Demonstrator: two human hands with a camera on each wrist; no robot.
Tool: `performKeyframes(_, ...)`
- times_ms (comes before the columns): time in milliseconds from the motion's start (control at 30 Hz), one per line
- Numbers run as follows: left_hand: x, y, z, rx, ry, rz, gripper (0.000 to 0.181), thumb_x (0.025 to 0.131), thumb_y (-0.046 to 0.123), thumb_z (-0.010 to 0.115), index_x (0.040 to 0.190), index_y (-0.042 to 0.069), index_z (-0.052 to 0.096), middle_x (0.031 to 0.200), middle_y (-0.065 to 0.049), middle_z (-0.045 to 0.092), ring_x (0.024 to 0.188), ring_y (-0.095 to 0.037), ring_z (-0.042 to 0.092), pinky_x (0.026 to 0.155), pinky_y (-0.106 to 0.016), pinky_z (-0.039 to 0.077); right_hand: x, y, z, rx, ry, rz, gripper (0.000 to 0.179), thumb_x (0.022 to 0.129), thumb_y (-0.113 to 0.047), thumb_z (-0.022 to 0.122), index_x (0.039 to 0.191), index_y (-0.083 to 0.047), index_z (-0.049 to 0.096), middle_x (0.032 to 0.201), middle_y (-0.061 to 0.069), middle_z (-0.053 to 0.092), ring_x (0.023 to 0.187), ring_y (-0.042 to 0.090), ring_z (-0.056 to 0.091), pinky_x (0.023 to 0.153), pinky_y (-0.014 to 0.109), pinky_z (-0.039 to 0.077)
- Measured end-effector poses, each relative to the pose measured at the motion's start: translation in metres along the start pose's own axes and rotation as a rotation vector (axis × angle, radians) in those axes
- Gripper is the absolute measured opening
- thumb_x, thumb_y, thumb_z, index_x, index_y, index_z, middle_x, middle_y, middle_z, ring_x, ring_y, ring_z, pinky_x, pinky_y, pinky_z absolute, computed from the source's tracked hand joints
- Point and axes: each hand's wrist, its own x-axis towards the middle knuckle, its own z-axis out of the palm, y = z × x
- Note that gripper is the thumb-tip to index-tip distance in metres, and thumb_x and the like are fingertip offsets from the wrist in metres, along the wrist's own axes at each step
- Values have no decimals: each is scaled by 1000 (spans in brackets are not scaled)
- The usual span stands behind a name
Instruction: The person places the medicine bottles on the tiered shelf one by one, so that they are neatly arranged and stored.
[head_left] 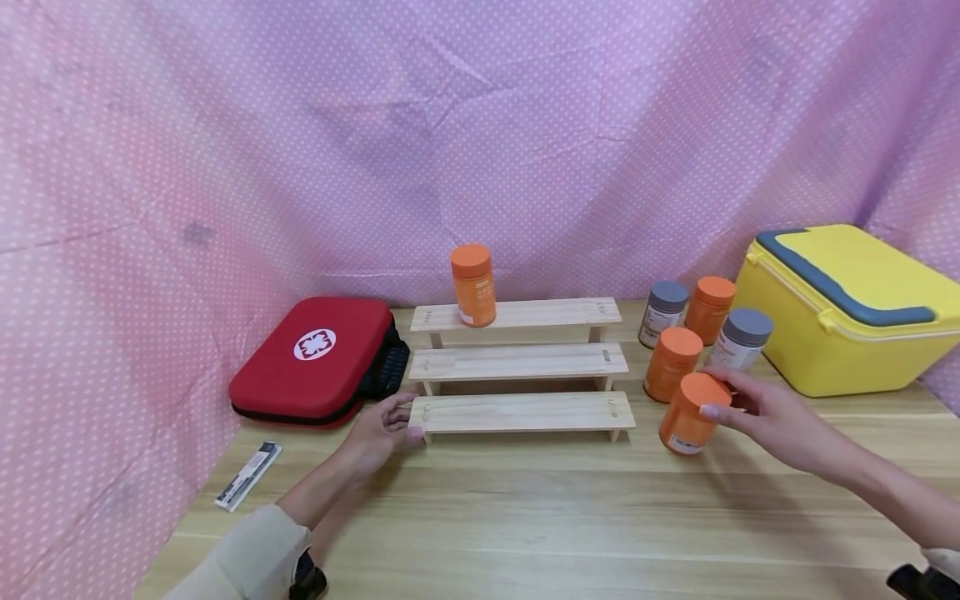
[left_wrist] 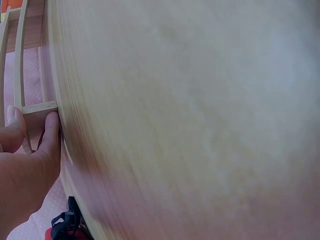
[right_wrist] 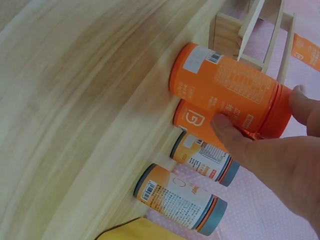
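My left hand (head_left: 378, 433) holds the left end of the lowest step of a three-tier wooden display rack (head_left: 525, 412). In the left wrist view, thumb and fingers (left_wrist: 48, 135) lie about that step's end support (left_wrist: 40, 107). With thumb and fingers near the cap, my right hand (head_left: 780, 417) grips an orange bottle (head_left: 686, 421) to the right of the rack; whether its base touches the table I cannot tell. One orange bottle (head_left: 475, 287) stands on the top tier. Close behind the gripped bottle is another orange bottle (head_left: 671, 367).
Grey-capped bottles (head_left: 663, 312) (head_left: 738, 342) and an orange-capped bottle (head_left: 709, 308) stand by a yellow box (head_left: 855, 333) at right. A red first-aid case (head_left: 315, 358), a black object (head_left: 386, 367) and a slim white packet (head_left: 248, 477) lie at left. A pink dotted curtain (head_left: 525, 150) hangs behind.
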Motion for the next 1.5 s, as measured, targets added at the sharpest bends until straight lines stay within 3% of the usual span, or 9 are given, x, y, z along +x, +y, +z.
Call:
performKeyframes(333, 0, 3, 0, 15, 2, 8, 57, 87, -8, 63, 139, -7, 39, 121, -27, 58, 107, -27, 60, 81, -24, 54, 0, 0, 1, 31, 6, -30, 52, 91, -13, 65, 135, 9, 46, 118, 21, 62, 92, -7, 56, 75, 13, 51)
performKeyframes(533, -2, 2, 1, -4, -4, 11, 58, 87, -9, 63, 139, -9, 38, 122, -28, 57, 107, -27, 60, 82, -25, 54, -1, -15, -12, -20, 23, -46, 52, 91, -12, 65, 135, 8, 47, 117, 24, 63, 93, -11, 55, 72, 13, 50)
performKeyframes(633, -2, 2, 0, -4, -6, 19, 58, 87, -9, 63, 139, -9, 37, 123, -29, 56, 108, -28, 59, 82, -25, 54, 4, -28, -24, -5, 40, -79, 51, 92, -10, 64, 137, 5, 46, 115, 19, 64, 92, -7, 57, 71, 12, 50)
performKeyframes(733, -2, 2, 0, -4, -5, 19, 58, 87, -9, 63, 139, -9, 38, 123, -28, 56, 108, -28, 60, 81, -23, 53, 13, -43, -34, 30, 73, -140, 50, 91, -6, 64, 137, 3, 47, 111, -1, 66, 87, -2, 58, 68, 12, 49)
performKeyframes(833, -2, 2, 0, 2, -5, 21, 59, 87, -9, 63, 140, -10, 37, 121, -28, 58, 106, -27, 60, 80, -22, 53, 25, -61, -41, 35, 115, -190, 47, 91, -3, 64, 136, 0, 50, 105, -15, 64, 84, 1, 58, 67, 11, 47)
performKeyframes(1000, -3, 2, 1, -3, -5, 23, 61, 86, -9, 64, 140, -10, 36, 119, -27, 58, 105, -26, 60, 80, -23, 53, 49, -94, -50, -27, 106, -164, 42, 95, -14, 62, 135, -9, 54, 107, 3, 67, 84, 3, 59, 72, 10, 45)
performKeyframes(1167, -3, 1, 1, -2, -2, 24, 61, 86, -9, 64, 140, -10, 37, 118, -27, 59, 104, -26, 61, 80, -24, 53, 83, -118, -49, -18, 25, -79, 44, 97, -34, 57, 138, -16, 51, 112, 4, 66, 94, 17, 59, 82, 21, 47)
performKeyframes(1333, -3, 0, 1, 10, -3, 31, 59, 86, -9, 64, 139, -9, 38, 119, -27, 59, 105, -27, 61, 81, -24, 53, 119, -128, -40, 89, -48, -37, 49, 99, -37, 53, 141, -14, 47, 124, 10, 62, 110, 26, 60, 95, 43, 48)
performKeyframes(1500, -2, 0, 1, 25, 14, 32, 57, 86, -8, 64, 139, -8, 41, 120, -26, 59, 107, -29, 61, 82, -24, 53, 151, -128, -29, 143, -76, -60, 45, 100, -30, 53, 138, -7, 49, 123, 14, 61, 110, 28, 60, 94, 42, 50)
